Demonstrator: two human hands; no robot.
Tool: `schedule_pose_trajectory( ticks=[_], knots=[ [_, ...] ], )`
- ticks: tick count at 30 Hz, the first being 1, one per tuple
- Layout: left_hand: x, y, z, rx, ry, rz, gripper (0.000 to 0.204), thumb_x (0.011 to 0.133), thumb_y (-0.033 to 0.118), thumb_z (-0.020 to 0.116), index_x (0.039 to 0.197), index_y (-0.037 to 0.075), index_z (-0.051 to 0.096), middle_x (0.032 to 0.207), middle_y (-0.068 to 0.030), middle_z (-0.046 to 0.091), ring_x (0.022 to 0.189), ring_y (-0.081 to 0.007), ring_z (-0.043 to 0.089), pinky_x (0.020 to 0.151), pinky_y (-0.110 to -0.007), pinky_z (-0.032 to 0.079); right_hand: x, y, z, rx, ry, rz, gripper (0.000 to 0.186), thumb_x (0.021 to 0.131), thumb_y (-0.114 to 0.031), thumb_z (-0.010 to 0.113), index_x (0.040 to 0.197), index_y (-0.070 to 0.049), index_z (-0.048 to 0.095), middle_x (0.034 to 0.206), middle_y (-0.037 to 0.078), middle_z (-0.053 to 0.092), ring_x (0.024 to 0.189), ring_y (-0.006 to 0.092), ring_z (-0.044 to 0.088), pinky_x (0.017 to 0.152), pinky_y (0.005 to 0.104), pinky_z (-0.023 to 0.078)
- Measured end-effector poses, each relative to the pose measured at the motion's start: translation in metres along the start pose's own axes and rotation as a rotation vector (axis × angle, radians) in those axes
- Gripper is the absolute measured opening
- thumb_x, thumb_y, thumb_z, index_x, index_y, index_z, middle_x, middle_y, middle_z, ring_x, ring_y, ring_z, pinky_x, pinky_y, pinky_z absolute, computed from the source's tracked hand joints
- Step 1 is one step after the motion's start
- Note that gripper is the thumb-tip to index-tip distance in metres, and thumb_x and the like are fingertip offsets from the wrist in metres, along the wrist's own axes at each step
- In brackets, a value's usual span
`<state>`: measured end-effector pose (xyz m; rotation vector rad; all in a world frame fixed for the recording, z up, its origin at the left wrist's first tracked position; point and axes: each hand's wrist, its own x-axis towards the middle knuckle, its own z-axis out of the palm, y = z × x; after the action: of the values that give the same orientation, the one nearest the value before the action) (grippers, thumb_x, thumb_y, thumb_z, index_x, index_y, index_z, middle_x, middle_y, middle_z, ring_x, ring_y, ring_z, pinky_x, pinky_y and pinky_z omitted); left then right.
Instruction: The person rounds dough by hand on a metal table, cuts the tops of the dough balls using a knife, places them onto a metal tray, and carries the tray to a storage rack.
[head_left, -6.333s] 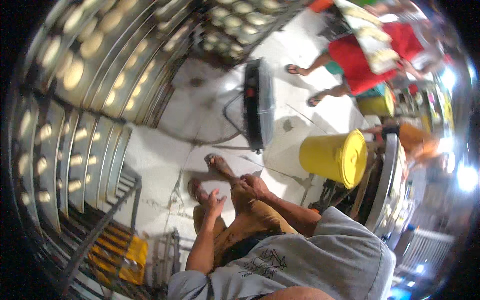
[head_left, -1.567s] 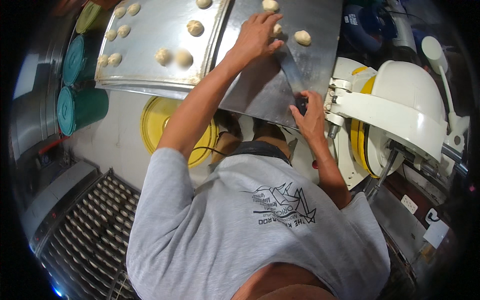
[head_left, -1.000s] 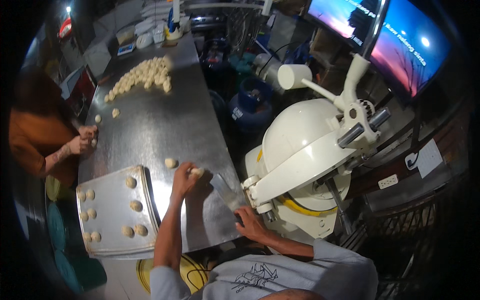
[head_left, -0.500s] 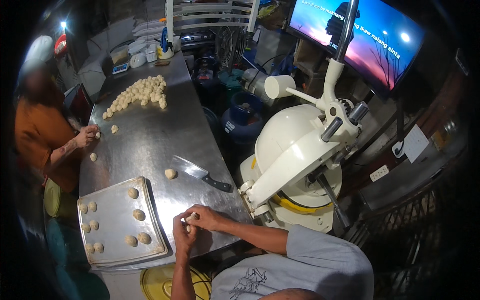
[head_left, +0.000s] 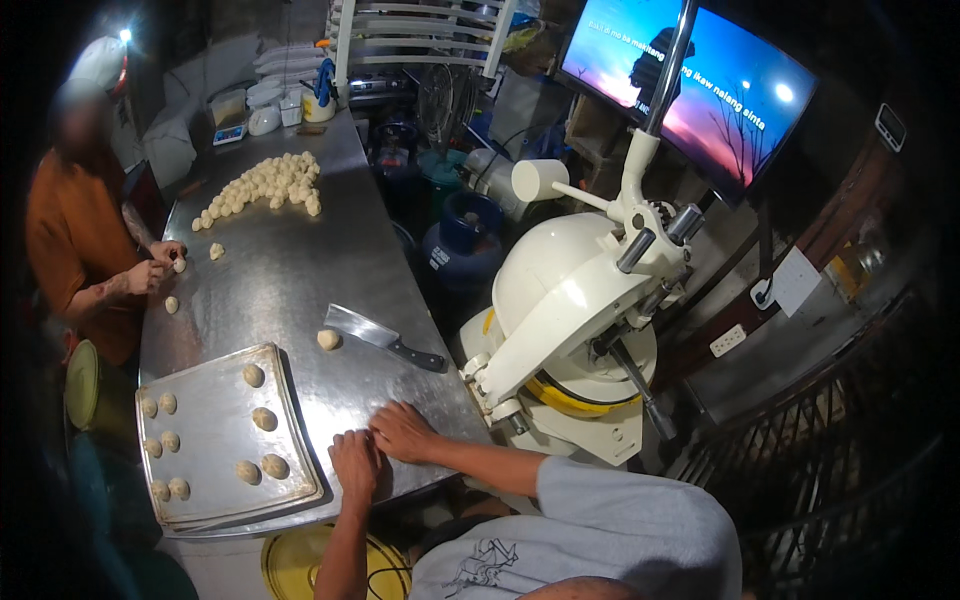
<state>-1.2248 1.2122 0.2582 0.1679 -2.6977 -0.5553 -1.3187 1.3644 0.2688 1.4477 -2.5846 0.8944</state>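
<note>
Steel table (head_left: 300, 270) spans the workspace. Baking tray (head_left: 213, 440) on its near-left corner. Dough pile (head_left: 268, 184) at far end. Cleaver (head_left: 370, 331) lies flat mid-table. Left hand (head_left: 356, 462) and right hand (head_left: 403, 433) close together by the near edge, fingers curled; can't tell whether either grips dough. Lone dough ball (head_left: 328, 340) just beside cleaver blade; more dough balls (head_left: 264, 418) on tray.

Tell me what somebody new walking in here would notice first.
Probably the bright screen glowing blue and pink at the upper right, with the bulky white machine below it, beside the steel table. Next might come the heap of pale dough balls toward the table's far end, and the cleaver lying nearer, beside a single dough ball.
</note>
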Motion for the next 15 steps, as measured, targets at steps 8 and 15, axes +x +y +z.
schedule_pose_trajectory(
  ticks=[8, 15],
  knots=[
    [-0.018, -0.002, -0.014, -0.024, -0.074, -0.058, 0.026, 0.083, 0.011, 0.069, 0.108, 0.007, 0.063, 0.103, -0.0131, 0.06, 0.101, -0.0327, 0.055, 0.087, -0.048, 0.041, -0.068, 0.03, -0.034, -0.143, -0.055, 0.024, 0.015, 0.087, -0.017, 0.059, 0.099, -0.008, 0.06, 0.101, 0.013, 0.057, 0.1, 0.0334, 0.054, 0.091, 0.0462, 0.042],
    [0.009, 0.018, 0.004, -0.054, -0.036, -0.135, 0.02, 0.091, 0.011, 0.067, 0.112, 0.008, 0.067, 0.1, -0.0118, 0.067, 0.094, -0.033, 0.06, 0.082, -0.047, 0.043, 0.015, 0.021, -0.008, -0.063, 0.106, -0.04, 0.018, 0.087, -0.018, 0.059, 0.102, -0.009, 0.058, 0.1, 0.012, 0.057, 0.098, 0.0316, 0.054, 0.09, 0.0487, 0.041]
  ],
)
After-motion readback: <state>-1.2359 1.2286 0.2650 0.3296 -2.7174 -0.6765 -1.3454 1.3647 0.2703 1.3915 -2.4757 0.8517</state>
